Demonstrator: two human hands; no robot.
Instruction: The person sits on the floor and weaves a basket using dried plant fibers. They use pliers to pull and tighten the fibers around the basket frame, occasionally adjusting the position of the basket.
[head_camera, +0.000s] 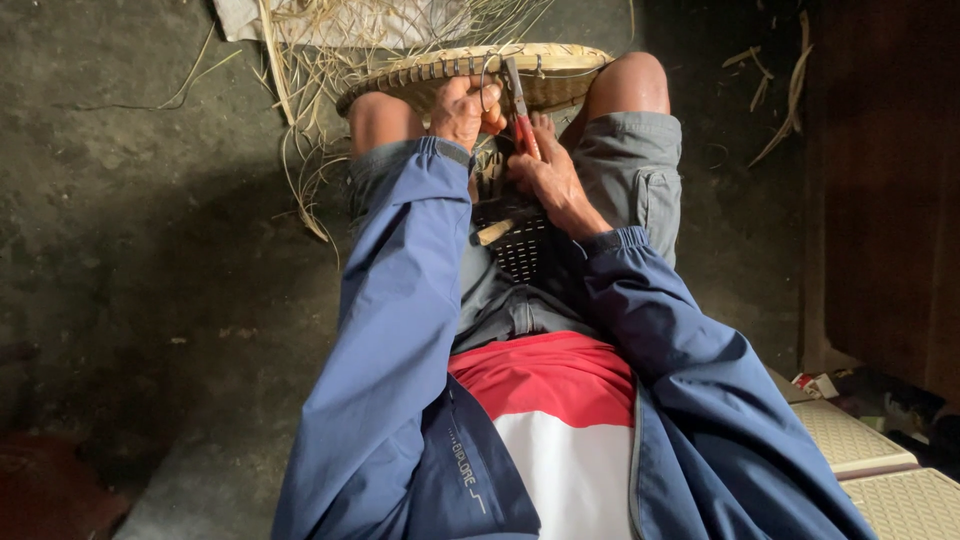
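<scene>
Head view: left hand fingers clamp basket rim, right hand grips half-hidden pliers.

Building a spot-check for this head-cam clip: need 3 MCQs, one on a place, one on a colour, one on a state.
1. Where does the woven bamboo tray rest?
A. Across the person's knees
B. Flat on the floor
C. On the cream tiles

2. What colour are the pliers' handles?
A. Blue
B. Red
C. Yellow

3. What is the left hand doing?
A. Hanging free
B. Lying flat on the floor
C. Gripping the tray's rim

Answers:
1 A, the tray spans both bare knees, above the dark floor.
2 B, red grips show under the right hand, with the metal jaws up at the rim.
3 C, its fingers curl over the near rim beside the pliers.
</scene>
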